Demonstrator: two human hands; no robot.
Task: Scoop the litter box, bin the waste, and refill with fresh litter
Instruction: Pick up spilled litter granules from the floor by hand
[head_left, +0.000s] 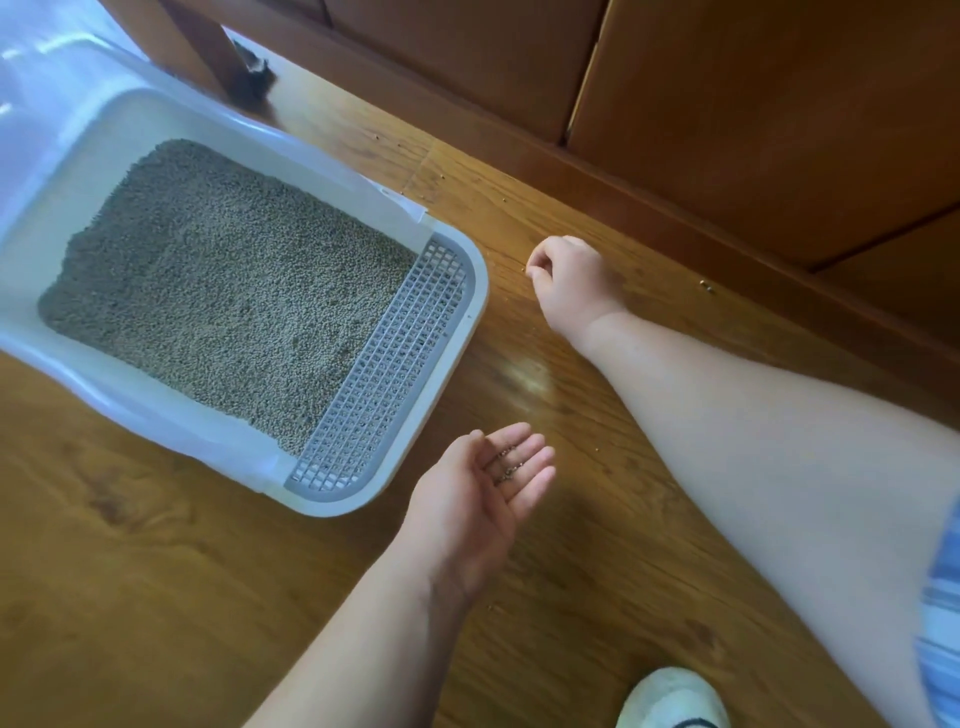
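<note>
Bare floor (597, 545) right of litter box (470, 332); cabinet (727, 104) behind.

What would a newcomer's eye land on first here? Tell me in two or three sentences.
First, the big white litter box on the left of the wooden floor, filled with grey-brown litter and edged by a grey grid step at its near end. Next, the left hand, palm up with a few granules in it, beside that grid. Beyond it, the right hand pinches at stray granules on the floor.
</note>
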